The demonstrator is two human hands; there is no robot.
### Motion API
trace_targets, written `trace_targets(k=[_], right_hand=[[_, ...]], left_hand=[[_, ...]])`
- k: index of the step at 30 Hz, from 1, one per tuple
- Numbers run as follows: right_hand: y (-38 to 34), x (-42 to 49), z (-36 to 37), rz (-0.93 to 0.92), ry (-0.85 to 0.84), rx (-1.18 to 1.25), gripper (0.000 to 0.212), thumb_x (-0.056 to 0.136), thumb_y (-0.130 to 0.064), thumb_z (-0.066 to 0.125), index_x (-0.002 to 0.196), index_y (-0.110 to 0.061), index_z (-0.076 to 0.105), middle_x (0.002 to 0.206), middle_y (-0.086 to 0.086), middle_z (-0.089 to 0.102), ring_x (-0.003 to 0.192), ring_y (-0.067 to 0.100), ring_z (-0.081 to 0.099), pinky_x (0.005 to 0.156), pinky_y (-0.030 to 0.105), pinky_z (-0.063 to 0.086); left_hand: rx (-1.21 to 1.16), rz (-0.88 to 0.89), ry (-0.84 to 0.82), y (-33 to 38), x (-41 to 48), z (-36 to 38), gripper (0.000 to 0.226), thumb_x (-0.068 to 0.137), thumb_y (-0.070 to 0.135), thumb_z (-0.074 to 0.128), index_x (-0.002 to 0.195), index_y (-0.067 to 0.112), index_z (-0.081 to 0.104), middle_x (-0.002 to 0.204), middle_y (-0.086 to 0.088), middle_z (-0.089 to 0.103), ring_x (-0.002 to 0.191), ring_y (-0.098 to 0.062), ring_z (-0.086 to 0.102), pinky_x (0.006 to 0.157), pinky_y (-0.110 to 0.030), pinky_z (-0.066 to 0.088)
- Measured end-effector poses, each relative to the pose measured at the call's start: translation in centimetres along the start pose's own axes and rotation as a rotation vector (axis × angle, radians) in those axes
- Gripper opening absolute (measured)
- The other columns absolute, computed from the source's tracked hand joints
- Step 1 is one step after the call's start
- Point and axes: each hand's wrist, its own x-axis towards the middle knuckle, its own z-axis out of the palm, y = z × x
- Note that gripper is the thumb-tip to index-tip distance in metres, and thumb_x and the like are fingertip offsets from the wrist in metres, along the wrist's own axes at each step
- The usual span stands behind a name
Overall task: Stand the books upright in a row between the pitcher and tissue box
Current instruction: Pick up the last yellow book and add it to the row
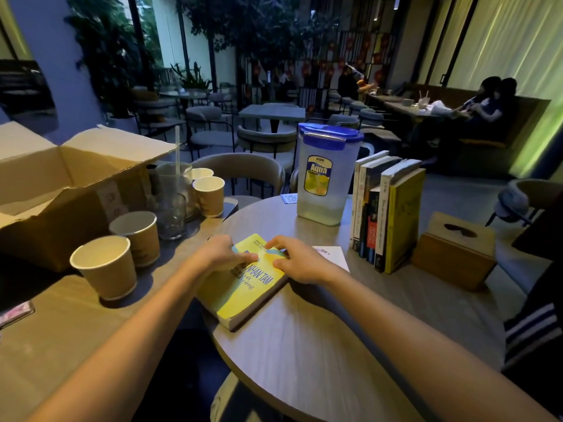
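A yellow book lies flat at the left edge of the round table. My left hand rests on its far left corner, fingers curled over the cover. My right hand presses on its far right part, fingers spread on the cover. Whether either hand grips the book is unclear. Several books stand upright in a row behind, between the clear pitcher with a blue lid and the wooden tissue box. The outermost standing book has a yellow cover and leans against the tissue box.
Paper cups and glasses crowd the left table beside an open cardboard box. A white card lies by my right hand. A person's striped sleeve is at the right edge. Chairs and other tables stand beyond.
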Motion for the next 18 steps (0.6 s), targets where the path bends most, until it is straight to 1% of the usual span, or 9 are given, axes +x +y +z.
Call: trace_targets(k=[2,4,6,8,9,12,15,16,18], right_hand=[[-0.1,0.0,0.0,0.012,0.011,0.024,0.043,0.097,-0.019,0.060,0.138,-0.025,0.049,0.142,0.007,0.054,0.123,0.025,0.057,0.101,0.043,0.050],[-0.4,-0.3,-0.3,0.011,0.026,0.062,0.046,0.096,-0.019,0.061,0.138,-0.027,0.042,0.132,0.006,0.058,0.112,0.023,0.062,0.093,0.042,0.055],[-0.9,-0.8,-1.1,-0.028,0.069,0.131,0.046,0.096,-0.017,0.062,0.136,-0.026,0.040,0.118,0.001,0.060,0.102,0.020,0.066,0.078,0.033,0.059],[-1.8,-1.4,-2.8,-0.093,0.141,0.165,0.044,0.097,-0.016,0.063,0.135,-0.022,0.042,0.118,-0.001,0.059,0.101,0.017,0.066,0.068,0.019,0.055],[-2.3,-1.7,-3.9,-0.132,0.170,0.172,0.039,0.098,-0.017,0.061,0.134,-0.021,0.044,0.119,0.000,0.059,0.099,0.014,0.066,0.066,0.018,0.055],[-3.7,-3.1,-7.6,-0.241,0.241,0.137,0.031,0.103,-0.018,0.052,0.133,-0.018,0.047,0.118,0.000,0.062,0.096,0.011,0.067,0.068,0.019,0.056],[-4.4,-5.0,-11.6,-0.284,0.358,0.054,0.034,0.103,-0.020,0.053,0.136,-0.015,0.049,0.125,0.005,0.062,0.101,0.011,0.064,0.069,0.013,0.052],[-4.4,-5.8,-12.9,-0.281,0.392,0.039,0.034,0.103,-0.021,0.054,0.136,-0.015,0.050,0.124,0.007,0.062,0.095,0.009,0.064,0.068,0.014,0.053],[-4.3,-7.5,-15.6,-0.256,0.456,0.004,0.038,0.101,-0.026,0.057,0.137,-0.017,0.050,0.120,0.010,0.063,0.089,0.015,0.066,0.074,0.027,0.058]], left_hand=[[-0.168,0.003,-0.041,-0.5,-0.2,-0.2,0.062,0.080,0.065,0.069,0.114,0.014,0.062,0.111,-0.007,0.069,0.101,-0.023,0.066,0.090,-0.039,0.053],[-0.357,0.071,-0.020,-0.6,-0.7,-0.5,0.050,0.087,0.054,0.067,0.116,0.014,0.060,0.112,-0.010,0.071,0.102,-0.026,0.068,0.095,-0.047,0.054],[-0.450,0.140,0.022,-0.3,-1.6,-1.4,0.038,0.093,0.048,0.062,0.113,0.016,0.059,0.109,-0.010,0.072,0.099,-0.026,0.069,0.094,-0.049,0.055],[-0.521,0.200,0.039,0.5,-2.8,-2.6,0.028,0.097,0.044,0.057,0.110,0.019,0.056,0.107,-0.009,0.071,0.098,-0.024,0.069,0.090,-0.047,0.055],[-0.579,0.230,0.049,1.1,-3.5,-3.3,0.026,0.100,0.042,0.054,0.111,0.018,0.054,0.107,-0.010,0.071,0.098,-0.024,0.069,0.089,-0.046,0.055],[-0.793,0.317,0.108,3.6,-5.6,-4.7,0.028,0.104,0.037,0.048,0.120,0.015,0.052,0.112,-0.015,0.071,0.101,-0.029,0.070,0.091,-0.049,0.056],[-0.981,0.427,0.142,6.6,-7.1,-5.1,0.028,0.107,0.034,0.042,0.121,0.013,0.053,0.110,-0.013,0.072,0.096,-0.026,0.070,0.084,-0.042,0.055],[-1.014,0.453,0.148,7.7,-7.4,-5.0,0.025,0.107,0.034,0.041,0.118,0.015,0.054,0.108,-0.011,0.072,0.095,-0.025,0.069,0.084,-0.041,0.054],[-1.088,0.499,0.155,9.9,-7.8,-4.7,0.023,0.107,0.034,0.040,0.117,0.017,0.053,0.111,-0.012,0.071,0.099,-0.026,0.068,0.087,-0.042,0.054]])
